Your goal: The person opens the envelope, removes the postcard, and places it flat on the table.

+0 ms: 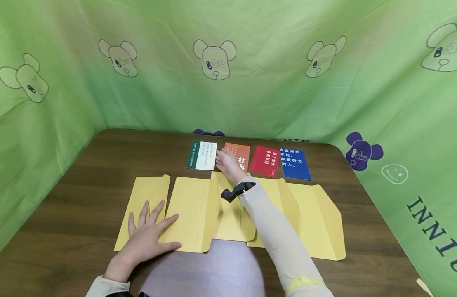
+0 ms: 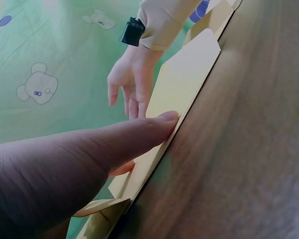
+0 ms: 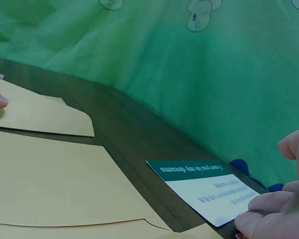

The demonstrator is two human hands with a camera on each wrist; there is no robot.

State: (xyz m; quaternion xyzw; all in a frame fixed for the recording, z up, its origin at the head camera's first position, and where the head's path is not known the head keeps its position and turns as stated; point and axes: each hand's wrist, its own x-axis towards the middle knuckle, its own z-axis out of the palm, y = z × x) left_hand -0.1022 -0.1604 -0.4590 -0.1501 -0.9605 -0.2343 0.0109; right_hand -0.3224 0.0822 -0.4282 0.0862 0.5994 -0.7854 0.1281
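My left hand (image 1: 148,235) lies with fingers spread across the leftmost yellow envelope (image 1: 130,206) and the second envelope (image 1: 189,210); its thumb rests near the second one's lower edge. My right hand (image 1: 228,163) reaches over the middle envelope (image 1: 228,222) to a row of cards. Its fingertips are right at the edge of a green and white card (image 3: 209,191), with the thumb apart from them in the right wrist view. Beneath this hand, an orange card (image 1: 237,149) is partly covered.
A red card (image 1: 265,161) and a blue card (image 1: 296,164) lie farther right, side by side. Two more envelopes with raised flaps, including the rightmost envelope (image 1: 310,222), lie on the brown table (image 1: 72,189). A green printed curtain (image 1: 250,99) hangs behind and around.
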